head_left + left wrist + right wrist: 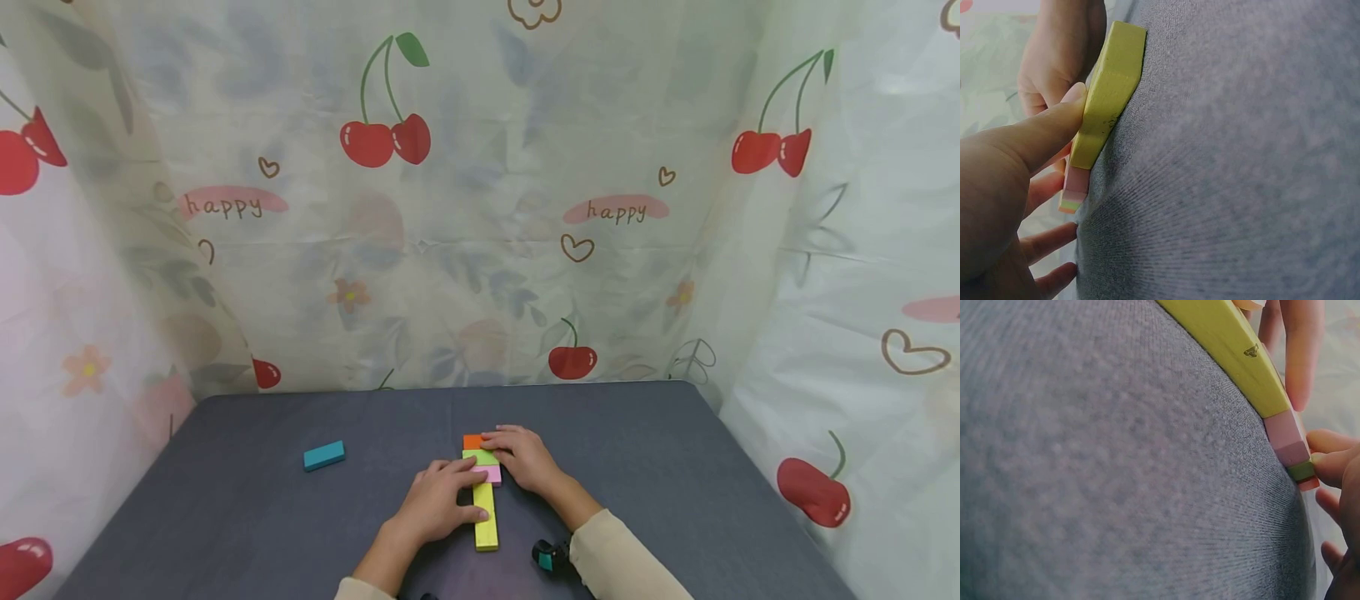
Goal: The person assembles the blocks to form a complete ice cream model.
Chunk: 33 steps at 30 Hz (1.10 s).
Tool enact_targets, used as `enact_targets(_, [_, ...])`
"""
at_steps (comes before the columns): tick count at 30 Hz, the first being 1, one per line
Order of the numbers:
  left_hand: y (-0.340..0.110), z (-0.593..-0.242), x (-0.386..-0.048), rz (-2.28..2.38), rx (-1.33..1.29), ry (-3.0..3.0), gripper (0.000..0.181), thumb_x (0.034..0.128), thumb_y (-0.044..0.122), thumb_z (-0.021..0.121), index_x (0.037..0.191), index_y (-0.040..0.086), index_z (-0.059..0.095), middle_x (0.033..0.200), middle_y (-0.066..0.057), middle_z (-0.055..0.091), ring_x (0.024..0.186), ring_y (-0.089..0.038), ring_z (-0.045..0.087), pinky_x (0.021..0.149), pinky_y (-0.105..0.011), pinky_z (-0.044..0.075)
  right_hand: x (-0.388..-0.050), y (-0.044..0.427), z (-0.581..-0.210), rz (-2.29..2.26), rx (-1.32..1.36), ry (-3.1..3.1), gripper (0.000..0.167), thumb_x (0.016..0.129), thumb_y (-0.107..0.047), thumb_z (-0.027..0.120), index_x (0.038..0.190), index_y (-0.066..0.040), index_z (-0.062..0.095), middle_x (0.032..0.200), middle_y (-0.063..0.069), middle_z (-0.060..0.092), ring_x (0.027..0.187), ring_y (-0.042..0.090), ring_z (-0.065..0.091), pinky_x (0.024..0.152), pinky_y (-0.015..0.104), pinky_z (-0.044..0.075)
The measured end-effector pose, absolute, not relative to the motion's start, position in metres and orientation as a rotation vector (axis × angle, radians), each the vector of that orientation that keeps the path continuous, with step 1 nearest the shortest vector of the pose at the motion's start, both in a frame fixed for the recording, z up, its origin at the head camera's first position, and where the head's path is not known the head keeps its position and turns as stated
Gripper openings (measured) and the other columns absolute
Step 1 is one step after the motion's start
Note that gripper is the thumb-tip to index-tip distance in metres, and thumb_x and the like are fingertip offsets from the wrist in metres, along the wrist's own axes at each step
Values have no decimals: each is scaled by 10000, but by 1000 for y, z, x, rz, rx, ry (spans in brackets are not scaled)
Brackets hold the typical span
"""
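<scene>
Yellow block in the lower middle of the head view, lying on the grey desk, its long axis running up the frame, and look what it points at! Straight above its top end sits the pink block, then the lime block, then the orange block, a tidy line, with pink lying crosswise and touching yellow, as the right wrist view confirms. Everything turns on that end-to-end line, and it's the left hand that is nearer to yellow, coming in from the lower left: thumb on the yellow block, the other fingers reaching past it to pink and lime. Those fingers are spread and only gently bent, resting on the pieces rather than wrapped round them. Over on the right, the right hand covers the upper end of the row, fingers loosely extended, touching lime; whether they touch orange too, one cannot tell. And off in the left half of the frame, well apart from both hands, lies the teal block, angled.
</scene>
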<state>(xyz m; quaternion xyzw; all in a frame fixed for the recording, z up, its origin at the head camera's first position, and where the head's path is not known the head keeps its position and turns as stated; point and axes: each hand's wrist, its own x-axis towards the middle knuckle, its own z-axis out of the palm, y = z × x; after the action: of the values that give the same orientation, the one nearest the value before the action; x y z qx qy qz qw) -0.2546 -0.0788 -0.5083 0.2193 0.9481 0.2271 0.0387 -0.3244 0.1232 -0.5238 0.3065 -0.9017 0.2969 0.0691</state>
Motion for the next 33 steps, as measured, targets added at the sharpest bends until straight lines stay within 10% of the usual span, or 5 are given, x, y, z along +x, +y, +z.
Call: enact_targets(33, [-79, -507, -254, 704, 675, 2916, 598, 803, 522, 736, 1343, 296, 613, 1438, -9, 492, 1241, -320, 441, 958, -570, 355, -322, 129, -519, 821, 1000, -2841, 405, 899, -213, 635, 1299, -155, 654, 1375, -34, 560, 1175, 234, 471, 994, 559, 314])
